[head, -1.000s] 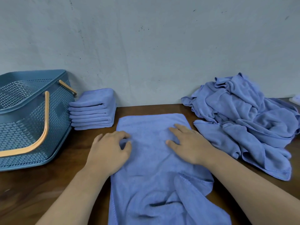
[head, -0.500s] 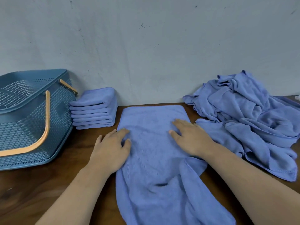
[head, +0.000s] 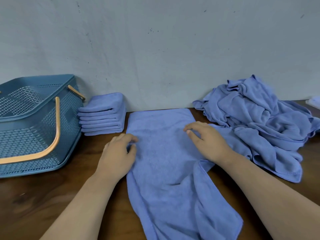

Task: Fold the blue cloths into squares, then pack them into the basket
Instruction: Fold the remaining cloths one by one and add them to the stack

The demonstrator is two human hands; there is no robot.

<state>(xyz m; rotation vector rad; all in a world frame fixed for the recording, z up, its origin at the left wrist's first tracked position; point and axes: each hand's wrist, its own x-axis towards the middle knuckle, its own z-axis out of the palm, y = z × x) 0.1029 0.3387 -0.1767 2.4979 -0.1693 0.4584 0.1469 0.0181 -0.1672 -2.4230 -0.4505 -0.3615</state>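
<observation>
Basket [head: 34, 135] and stack [head: 103, 115] of folded squares sit at frame left. Mid-frame, the left hand [head: 117, 153] pinches the left edge of the spread cloth [head: 164, 153], and the right hand [head: 209, 144] curls its fingers [head: 197, 126] onto the right edge, though whether it grips I cannot tell; the pile [head: 259, 122] lies at right. Both edges should be held level and the rumpled near end smoothed, then brought squarely to the far hem.
</observation>
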